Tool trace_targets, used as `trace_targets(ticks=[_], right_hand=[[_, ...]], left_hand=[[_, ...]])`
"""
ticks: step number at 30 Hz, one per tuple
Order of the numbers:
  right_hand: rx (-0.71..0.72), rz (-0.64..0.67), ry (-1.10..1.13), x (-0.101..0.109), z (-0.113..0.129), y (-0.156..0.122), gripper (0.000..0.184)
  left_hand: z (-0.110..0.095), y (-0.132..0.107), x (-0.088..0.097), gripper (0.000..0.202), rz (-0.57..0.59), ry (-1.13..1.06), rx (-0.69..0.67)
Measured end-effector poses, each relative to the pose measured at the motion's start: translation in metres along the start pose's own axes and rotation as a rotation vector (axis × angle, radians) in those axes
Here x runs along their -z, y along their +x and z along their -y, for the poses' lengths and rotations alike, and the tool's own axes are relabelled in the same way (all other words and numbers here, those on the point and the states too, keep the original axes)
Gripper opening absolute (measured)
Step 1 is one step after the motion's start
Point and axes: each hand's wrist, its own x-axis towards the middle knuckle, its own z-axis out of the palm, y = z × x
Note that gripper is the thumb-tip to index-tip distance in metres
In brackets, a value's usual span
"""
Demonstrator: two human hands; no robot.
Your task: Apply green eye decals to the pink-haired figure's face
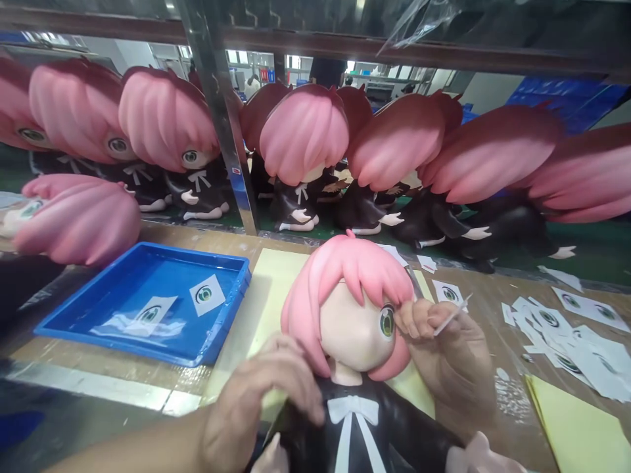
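Note:
A doll figure [352, 332] with pink hair and a black dress with a white bow lies in front of me. One green eye [387, 322] shows on its face; the other side of the face is blank. My right hand [451, 341] is curled beside that eye, fingertips at its outer edge. Between its fingers is a thin white piece of paper [452, 315], seen nearly edge-on. My left hand [279, 381] hovers by the figure's hair and shoulder, slightly blurred, fingers loosely bent, with nothing visible in it; whether it touches the figure is unclear.
At left, a blue tray [217, 328] holds water and eye decals [207, 295]. Cut eye papers [547, 318] lie scattered at right, near yellow sheets [576, 420]. Behind a metal post [217, 112], several similar figures [305, 135] stand in a row. Another pink-haired head [83, 220] lies at left.

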Motion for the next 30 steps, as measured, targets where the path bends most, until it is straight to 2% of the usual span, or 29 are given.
trace_targets(ticks=[3,6,9,11,15,19,25,30], right_hand=[[-0.196,0.078,-0.222,0.002,0.015,-0.012,0.014],[-0.373,0.184,-0.439,0.003,0.032,-0.016,0.016],[-0.407,0.269,-0.661,0.001,0.042,-0.012,0.025],[-0.366,0.324,-0.745,0.0,0.042,-0.009,0.025],[-0.261,0.34,-0.785,0.001,0.038,-0.006,0.022],[-0.285,0.366,-0.818,0.006,0.036,-0.008,0.026],[-0.275,0.367,-0.761,0.007,0.04,-0.007,0.021],[-0.193,0.229,-0.742,0.006,0.038,-0.008,0.028]], left_hand=[[0.017,0.011,0.01,0.018,-0.058,0.322,-0.125],[0.032,0.014,0.008,0.011,-0.028,0.628,-0.337],[0.039,0.016,0.002,0.009,-0.031,0.806,-0.577],[0.042,0.019,-0.001,0.013,-0.014,0.881,-0.674],[0.047,0.022,-0.004,0.027,0.075,0.996,-0.716],[0.051,0.022,-0.006,0.021,0.142,1.06,-0.695],[0.052,0.023,-0.007,0.021,0.16,1.062,-0.688],[0.052,0.023,-0.007,0.021,0.189,1.051,-0.686]])
